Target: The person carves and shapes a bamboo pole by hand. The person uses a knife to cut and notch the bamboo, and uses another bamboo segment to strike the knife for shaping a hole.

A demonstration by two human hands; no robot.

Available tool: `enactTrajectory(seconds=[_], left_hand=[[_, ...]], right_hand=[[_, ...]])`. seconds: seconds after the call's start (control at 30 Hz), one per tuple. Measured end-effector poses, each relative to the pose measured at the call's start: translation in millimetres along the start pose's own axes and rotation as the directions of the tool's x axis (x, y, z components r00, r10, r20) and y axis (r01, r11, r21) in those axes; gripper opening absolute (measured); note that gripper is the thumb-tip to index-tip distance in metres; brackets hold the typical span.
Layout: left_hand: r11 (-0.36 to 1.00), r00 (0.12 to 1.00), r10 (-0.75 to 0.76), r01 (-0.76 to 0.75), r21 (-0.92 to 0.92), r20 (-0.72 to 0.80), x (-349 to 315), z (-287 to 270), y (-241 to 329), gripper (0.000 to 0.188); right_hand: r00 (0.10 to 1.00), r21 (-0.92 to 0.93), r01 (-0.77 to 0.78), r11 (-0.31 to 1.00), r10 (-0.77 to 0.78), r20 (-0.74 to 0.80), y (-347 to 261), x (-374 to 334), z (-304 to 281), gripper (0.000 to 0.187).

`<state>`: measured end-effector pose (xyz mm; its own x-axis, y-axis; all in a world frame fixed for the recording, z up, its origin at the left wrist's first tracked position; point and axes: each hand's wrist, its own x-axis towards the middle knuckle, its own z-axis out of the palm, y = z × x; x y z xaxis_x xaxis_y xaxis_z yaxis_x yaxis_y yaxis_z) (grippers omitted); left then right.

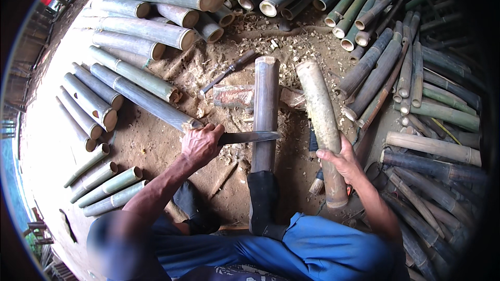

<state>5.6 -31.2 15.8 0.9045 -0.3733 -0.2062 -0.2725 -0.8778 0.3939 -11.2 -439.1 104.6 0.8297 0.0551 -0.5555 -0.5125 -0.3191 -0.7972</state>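
Note:
My left hand (pixel 200 143) is closed around a knife's handle. The knife's blade (pixel 252 137) lies crosswise over a dark bamboo tube (pixel 266 99), its tip just past the tube's right side. That tube points away from me, resting across a rough wooden log (pixel 233 96), with its near end at my dark-covered foot (pixel 263 195). On the right, my right hand (pixel 344 162) grips a thick, pale, mottled club (pixel 319 106) near its lower end. The club slants up beside the tube, apart from it. Whether it is wood or bamboo, I cannot tell.
A chisel-like tool with a dark handle (pixel 242 60) lies beyond the log. Bamboo tubes (pixel 151 31) are stacked at the far left, and more bamboo (pixel 432 148) crowds the right side. Pale shavings (pixel 291 41) litter the brown ground cloth (pixel 140 140).

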Motion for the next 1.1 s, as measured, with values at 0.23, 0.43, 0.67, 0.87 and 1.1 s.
enactTrajectory(seconds=[0.23,0.43,0.67,0.87,1.1], left_hand=[[0.998,0.998,-0.03,0.027,0.059,0.049,2,3,-9,0.012],[0.996,0.994,0.019,-0.028,0.082,0.109,13,-2,1,0.013],[0.995,0.992,-0.003,-0.009,0.099,0.129,17,-5,0,0.014],[0.994,0.998,-0.032,0.026,0.102,0.055,13,3,-7,0.014],[0.99,1.0,-0.006,0.006,0.14,-0.001,16,11,-12,0.014]], right_hand=[[0.704,-0.672,0.697,0.25,-0.416,0.576,-42,-15,5,0.088],[0.538,-0.638,0.682,-0.357,-0.346,0.769,-53,81,-23,0.08],[0.103,-0.342,0.822,-0.456,-0.473,0.875,-41,70,-3,0.051],[0.473,-0.548,0.772,-0.323,-0.285,0.834,-61,32,10,0.076],[0.612,-0.676,0.655,-0.338,-0.287,0.737,-55,66,-3,0.061]])
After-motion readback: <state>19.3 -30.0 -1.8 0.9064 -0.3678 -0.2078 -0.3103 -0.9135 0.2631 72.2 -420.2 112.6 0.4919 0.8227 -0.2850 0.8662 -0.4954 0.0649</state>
